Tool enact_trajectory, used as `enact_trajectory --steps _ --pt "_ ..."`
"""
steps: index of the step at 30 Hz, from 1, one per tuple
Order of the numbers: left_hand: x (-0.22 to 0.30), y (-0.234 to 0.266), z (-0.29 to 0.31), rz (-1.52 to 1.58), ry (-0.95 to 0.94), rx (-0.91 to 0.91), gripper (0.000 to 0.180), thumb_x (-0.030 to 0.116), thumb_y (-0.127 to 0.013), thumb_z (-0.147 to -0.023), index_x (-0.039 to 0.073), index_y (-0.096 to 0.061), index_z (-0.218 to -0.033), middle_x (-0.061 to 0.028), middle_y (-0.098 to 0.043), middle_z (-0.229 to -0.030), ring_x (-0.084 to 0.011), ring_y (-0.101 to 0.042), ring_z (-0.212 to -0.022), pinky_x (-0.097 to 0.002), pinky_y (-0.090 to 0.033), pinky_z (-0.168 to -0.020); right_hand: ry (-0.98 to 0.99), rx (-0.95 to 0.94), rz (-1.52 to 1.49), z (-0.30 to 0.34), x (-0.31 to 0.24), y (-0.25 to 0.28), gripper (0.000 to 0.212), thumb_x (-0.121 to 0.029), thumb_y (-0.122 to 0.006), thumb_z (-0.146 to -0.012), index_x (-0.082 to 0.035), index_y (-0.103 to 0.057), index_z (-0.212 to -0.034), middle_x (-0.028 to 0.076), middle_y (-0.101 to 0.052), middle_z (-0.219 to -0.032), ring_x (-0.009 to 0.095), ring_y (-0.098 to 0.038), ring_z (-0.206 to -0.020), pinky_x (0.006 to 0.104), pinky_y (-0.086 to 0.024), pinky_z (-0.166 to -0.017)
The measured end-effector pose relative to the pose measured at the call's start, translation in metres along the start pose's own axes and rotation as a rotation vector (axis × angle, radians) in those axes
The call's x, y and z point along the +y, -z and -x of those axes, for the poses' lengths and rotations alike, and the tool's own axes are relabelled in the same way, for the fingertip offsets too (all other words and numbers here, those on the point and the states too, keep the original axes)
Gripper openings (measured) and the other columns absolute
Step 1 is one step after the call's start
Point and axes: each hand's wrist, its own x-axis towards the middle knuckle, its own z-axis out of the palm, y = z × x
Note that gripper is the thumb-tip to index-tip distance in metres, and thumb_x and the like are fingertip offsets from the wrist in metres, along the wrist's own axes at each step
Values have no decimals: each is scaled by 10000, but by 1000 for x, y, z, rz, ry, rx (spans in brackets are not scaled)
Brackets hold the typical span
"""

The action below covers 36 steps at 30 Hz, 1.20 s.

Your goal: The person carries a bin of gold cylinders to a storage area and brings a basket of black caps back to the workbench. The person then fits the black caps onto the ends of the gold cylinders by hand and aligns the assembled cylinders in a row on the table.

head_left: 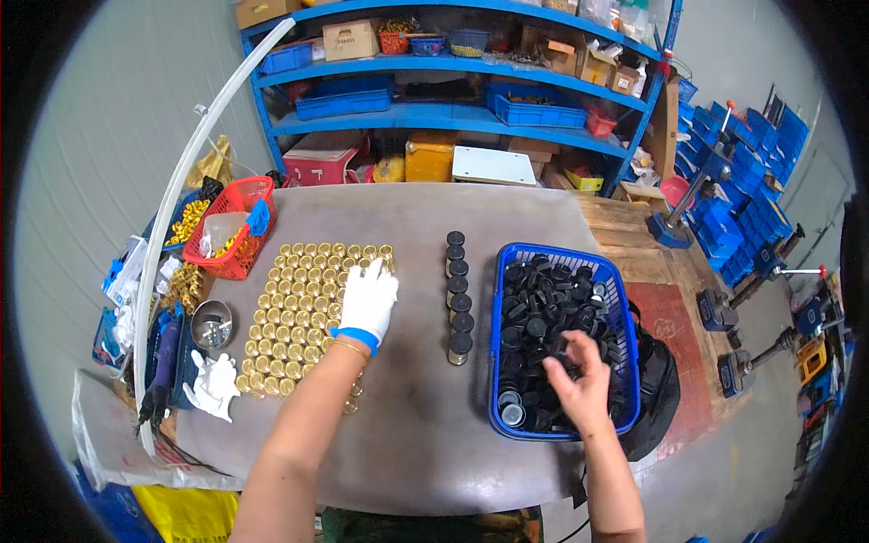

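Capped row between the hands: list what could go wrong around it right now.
1. The capped row stands in a narrow upright line; either forearm swinging across could topple it.
2. The left hand rests on the packed gold pieces; a nudge may scatter them.
3. The right hand digs in the basket, which could spill black caps.

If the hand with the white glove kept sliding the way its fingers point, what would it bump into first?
The gloved left hand points up the table, its fingertips at the far corner of the gold caps. Past those last caps, the grey tabletop looks bare to its far edge, though depth is hard to judge.
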Motion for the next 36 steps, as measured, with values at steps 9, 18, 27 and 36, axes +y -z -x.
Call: enact_trajectory --steps 9,18,27,36 --pt "77 119 85 2027 670 -443 363 354 -550 -961 33 -460 -1103 -92 -670 -765 -128 -620 -550 -249 -422 -471 25 -526 -55 45 -53 -10 533 -178 -780 -752 -54 -520 -1201 69 -632 -711 138 -587 -567 252 -511 -628" --pt "110 153 136 2032 640 -659 357 272 -620 -927 68 -562 -1215 20 -629 -759 -56 -586 -607 -209 -409 -468 -138 -585 -455 64 -58 2 460 -37 -826 -686 15 -635 -1101 14 -656 -924 78 -597 -811 228 -499 -763" --pt "115 156 140 1955 676 -768 306 234 -737 -842 42 -657 -1066 0 -667 -835 -45 -590 -667 -208 -463 -564 206 -533 -128 67 -73 12 372 -109 -835 -691 -10 -673 -1011 58 -660 -796 138 -632 -706 248 -505 -677" --pt "129 154 145 1950 459 -481 278 129 -731 -831 40 -632 -1075 -57 -684 -860 -95 -632 -639 -235 -490 -549 -73 -673 -38 68 -63 14 269 -261 -637 -907 -6 -666 -826 95 -660 -700 205 -627 -599 304 -472 -561"
